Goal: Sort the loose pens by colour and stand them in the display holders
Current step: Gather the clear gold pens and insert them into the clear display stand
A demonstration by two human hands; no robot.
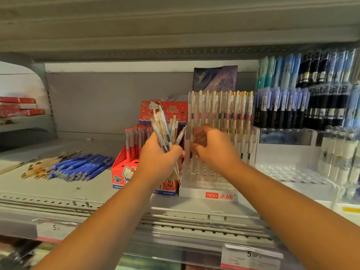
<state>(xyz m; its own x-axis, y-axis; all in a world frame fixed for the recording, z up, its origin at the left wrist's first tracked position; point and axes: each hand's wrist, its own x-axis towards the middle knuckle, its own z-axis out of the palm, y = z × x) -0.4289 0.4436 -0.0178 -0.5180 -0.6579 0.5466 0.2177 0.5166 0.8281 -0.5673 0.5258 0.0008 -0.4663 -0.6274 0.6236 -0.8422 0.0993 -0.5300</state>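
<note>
**Clear pens going into the clear holder**

The left grip [157,158] is clenched round a bundle of pens [164,131]. These have see-through plastic barrels with gold metal clips and fan upward in front of a red cardboard box [120,172]. The right grip [212,147] has its fingers curled at the left end of the holder [194,191]. It pinches what looks like a single pen [191,151], thin and blurred behind the holder's wall.

The holder is hard clear plastic, stepped, with a grid of round holes in its floor. Its back rows stand full of matching gold-clipped pens, all upright. Its white base reads "hesu 禾硕" in red.

The holder stands near the middle of a grey metal shelf [58,193], which has a perforated front edge. Toward the shelf's left end, glossy blue pens [81,166] lie loose side by side. Just left of them lie pale pens [39,168] with gold clips.

The box, printed with a cartoon cat, sits just beside the holder's left side and holds red-capped pens. At the shelf's right end, a clear rack [311,106] carries black and pale blue pens. Below the front edge, a paper price tag [252,254] reads "5.00".
</note>
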